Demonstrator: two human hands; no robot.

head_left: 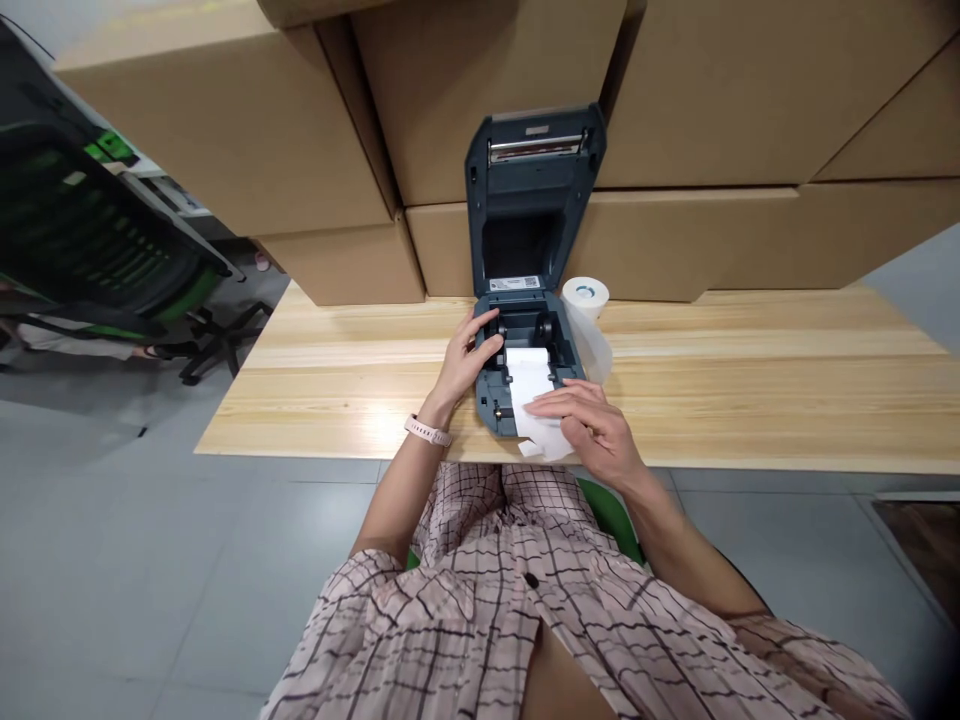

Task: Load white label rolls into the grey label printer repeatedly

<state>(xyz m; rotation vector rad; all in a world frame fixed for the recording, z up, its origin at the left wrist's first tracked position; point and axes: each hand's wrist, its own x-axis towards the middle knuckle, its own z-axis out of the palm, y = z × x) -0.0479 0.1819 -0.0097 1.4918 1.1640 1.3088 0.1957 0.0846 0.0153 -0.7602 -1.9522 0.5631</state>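
A dark grey label printer (491, 395) stands on the wooden table with its lid (525, 190) raised. White label paper (529, 380) lies along its inside and hangs crumpled over the front edge. At the printer's left side, my left hand (466, 362) rests with its fingers apart over the rim, holding nothing. My right hand (592, 422) lies over the front right of the printer, its fingers stretched out flat on the paper. Behind the printer's right side is a white paper roll (585, 295), with a translucent strip (591, 345) curling down beside the printer.
Large cardboard boxes (675, 240) are stacked along the back of the wooden table (750, 390). A black and green office chair (82, 240) is on the left, with part of another person's arm (82, 342) near it.
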